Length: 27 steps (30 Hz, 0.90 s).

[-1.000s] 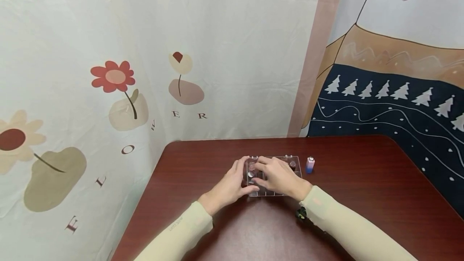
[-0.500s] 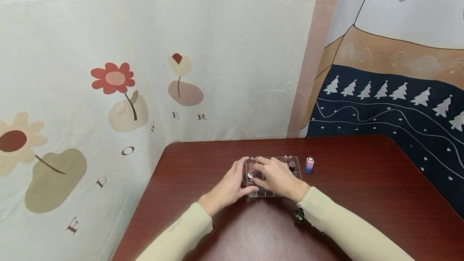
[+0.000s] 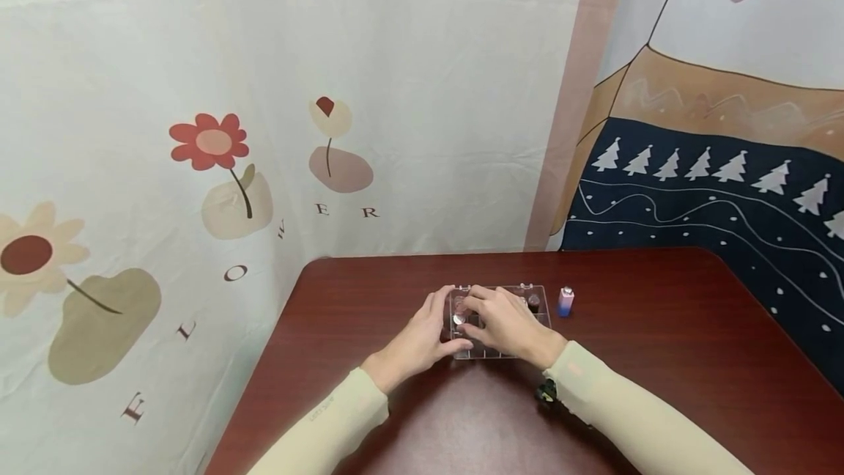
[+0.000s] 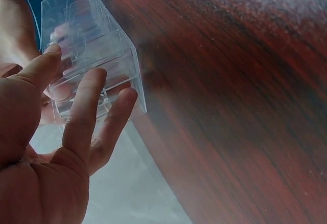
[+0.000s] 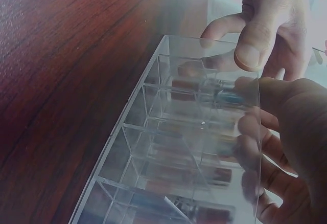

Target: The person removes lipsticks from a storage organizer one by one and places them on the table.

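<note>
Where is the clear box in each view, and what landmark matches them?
Head: clear box below centre, slightly right, partly hidden by the right hand.
Left wrist: box upper left, partly behind the left hand.
Right wrist: box from centre to the bottom edge.
Shared landmark: the left hand, at the box in all three.

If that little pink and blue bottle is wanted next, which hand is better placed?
Probably the right hand: it is nearer the bottle, which stands beside the clear case on that side. The left hand is at the case's opposite side and would likely have to reach past the right.
</note>
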Motion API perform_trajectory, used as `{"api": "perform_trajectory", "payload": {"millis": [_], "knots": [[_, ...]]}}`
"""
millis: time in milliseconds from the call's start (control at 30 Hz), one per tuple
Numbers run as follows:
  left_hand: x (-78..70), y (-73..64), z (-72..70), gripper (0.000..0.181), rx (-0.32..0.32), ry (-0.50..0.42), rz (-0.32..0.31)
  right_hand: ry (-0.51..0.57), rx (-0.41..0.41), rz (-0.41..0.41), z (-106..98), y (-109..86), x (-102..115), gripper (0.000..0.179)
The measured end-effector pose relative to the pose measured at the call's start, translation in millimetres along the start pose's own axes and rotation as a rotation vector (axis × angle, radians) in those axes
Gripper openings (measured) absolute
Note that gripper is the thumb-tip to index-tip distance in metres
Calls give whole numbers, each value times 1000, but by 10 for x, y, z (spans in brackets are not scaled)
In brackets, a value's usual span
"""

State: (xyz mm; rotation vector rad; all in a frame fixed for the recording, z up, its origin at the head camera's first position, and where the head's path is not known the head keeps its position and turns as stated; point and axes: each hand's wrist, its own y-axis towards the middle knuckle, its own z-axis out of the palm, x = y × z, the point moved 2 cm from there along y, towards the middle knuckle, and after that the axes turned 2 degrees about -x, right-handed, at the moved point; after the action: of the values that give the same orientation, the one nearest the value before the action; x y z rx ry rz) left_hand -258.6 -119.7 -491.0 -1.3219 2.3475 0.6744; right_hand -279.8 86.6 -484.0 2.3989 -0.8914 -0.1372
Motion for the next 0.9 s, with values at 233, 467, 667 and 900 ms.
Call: {"api": "perform_trajectory", "payload": {"millis": [233,467,667,900], "knots": [[8,5,3,102,-10,-3,9,64,2,44,-17,12,-4,21],[16,5,4,103,-8,-9,-3,59,-18,43,-31,11,1,21],[23,8,6,102,-11,-13,-3,93,-40,58,-69,-6,10,23],[19,0,6,102,-9,-18,-5,163,-46,80,-131,-13,20,22]]}}
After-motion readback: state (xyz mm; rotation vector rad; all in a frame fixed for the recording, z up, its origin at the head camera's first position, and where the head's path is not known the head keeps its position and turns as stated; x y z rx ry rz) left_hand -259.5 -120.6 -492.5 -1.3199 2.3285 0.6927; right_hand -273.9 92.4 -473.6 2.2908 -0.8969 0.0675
